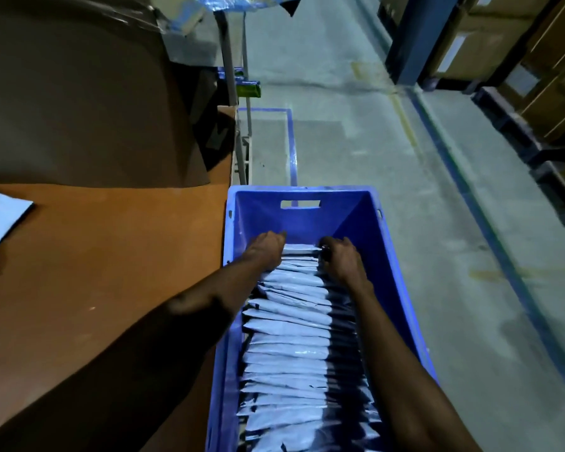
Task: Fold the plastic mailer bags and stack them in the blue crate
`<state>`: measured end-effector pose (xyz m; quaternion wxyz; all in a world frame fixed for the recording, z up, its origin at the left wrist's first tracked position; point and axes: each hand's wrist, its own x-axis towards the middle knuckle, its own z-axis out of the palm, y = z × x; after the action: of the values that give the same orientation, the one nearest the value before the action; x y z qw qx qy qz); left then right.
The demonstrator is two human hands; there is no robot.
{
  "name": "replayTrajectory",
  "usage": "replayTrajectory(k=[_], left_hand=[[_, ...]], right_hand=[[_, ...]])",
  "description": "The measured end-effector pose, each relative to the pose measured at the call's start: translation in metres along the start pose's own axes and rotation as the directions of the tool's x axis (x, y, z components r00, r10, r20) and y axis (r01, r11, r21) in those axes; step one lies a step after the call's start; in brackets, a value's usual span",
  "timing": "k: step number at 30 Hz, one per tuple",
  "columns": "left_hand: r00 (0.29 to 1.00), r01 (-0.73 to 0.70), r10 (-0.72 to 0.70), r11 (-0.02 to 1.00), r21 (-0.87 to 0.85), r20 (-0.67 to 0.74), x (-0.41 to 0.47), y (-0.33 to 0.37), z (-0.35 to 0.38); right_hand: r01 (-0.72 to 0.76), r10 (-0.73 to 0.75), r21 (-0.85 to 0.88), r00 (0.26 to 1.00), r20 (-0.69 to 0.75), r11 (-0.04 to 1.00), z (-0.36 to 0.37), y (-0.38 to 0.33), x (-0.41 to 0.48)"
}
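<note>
The blue crate [302,216] stands on the floor to the right of the table, its long side running away from me. A row of several folded white-grey mailer bags [287,340] stands on edge inside it, filling the near part. Both my hands are down in the crate at the far end of the row. My left hand [268,247] grips the left end of the farthest folded bag [302,248], fingers curled over its top. My right hand [341,256] grips the right end of the same bag. The far third of the crate holds no bags.
A brown table [111,256] lies to the left with unfolded mailer bags [0,220] at its left edge. Dark cardboard [79,93] stands behind it. Blue floor tape [292,145] marks the concrete. Shelving with boxes [535,76] lines the right side.
</note>
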<state>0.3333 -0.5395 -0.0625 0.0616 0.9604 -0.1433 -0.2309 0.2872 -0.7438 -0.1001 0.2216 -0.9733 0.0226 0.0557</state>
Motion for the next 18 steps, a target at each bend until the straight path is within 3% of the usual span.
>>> replayTrajectory(k=[3,6,9,13,18], left_hand=[[0.997,0.014,-0.008,0.996,-0.085,0.073,0.016,-0.007,0.01],[0.994,0.04,-0.027,0.992,-0.123,0.108,0.032,-0.015,0.025],[0.995,0.055,-0.042,0.986,-0.157,0.085,0.037,-0.015,0.029],[0.997,0.058,-0.048,0.98,-0.192,0.057,0.033,-0.015,0.027],[0.996,0.031,-0.014,0.978,-0.205,0.084,0.03,-0.008,0.028]], right_hand=[[0.111,-0.091,-0.147,0.987,0.133,0.983,-0.003,0.001,0.011],[0.127,-0.093,-0.159,0.974,0.205,0.979,0.003,0.004,0.017],[0.11,-0.082,-0.131,0.975,0.207,0.985,0.004,0.002,0.015],[0.154,-0.129,-0.314,0.987,0.098,0.937,-0.002,0.002,0.007],[0.13,-0.1,-0.132,0.971,0.216,0.983,0.0,0.001,0.009]])
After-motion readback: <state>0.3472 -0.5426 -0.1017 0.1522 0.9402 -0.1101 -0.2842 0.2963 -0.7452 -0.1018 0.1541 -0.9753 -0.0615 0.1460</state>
